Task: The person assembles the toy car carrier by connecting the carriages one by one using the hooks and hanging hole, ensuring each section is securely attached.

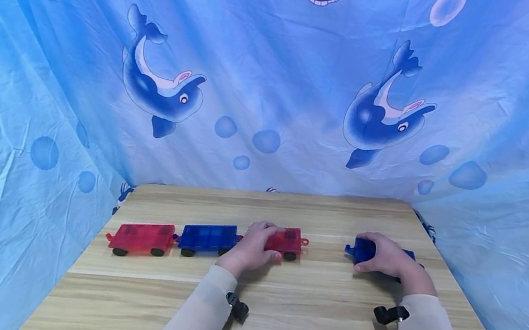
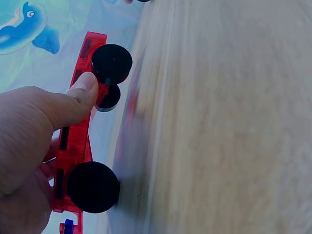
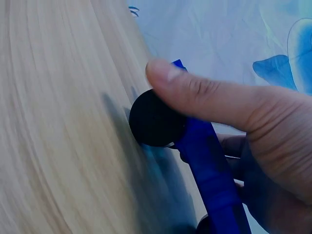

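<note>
My left hand grips a red toy train car from above, its thumb along the near side between the black wheels. Behind that car a blue toy train car and another red one stand in a row, joined end to end. Farther right my right hand holds a second blue car, thumb by a black wheel in the right wrist view. A gap of bare wood separates the red car's ring from this blue car's hook. The right hand covers much of its car.
The cars are on a light wooden table. Blue curtains printed with dolphins and bubbles hang behind it and along both sides. A black strap with a small device sits on each wrist.
</note>
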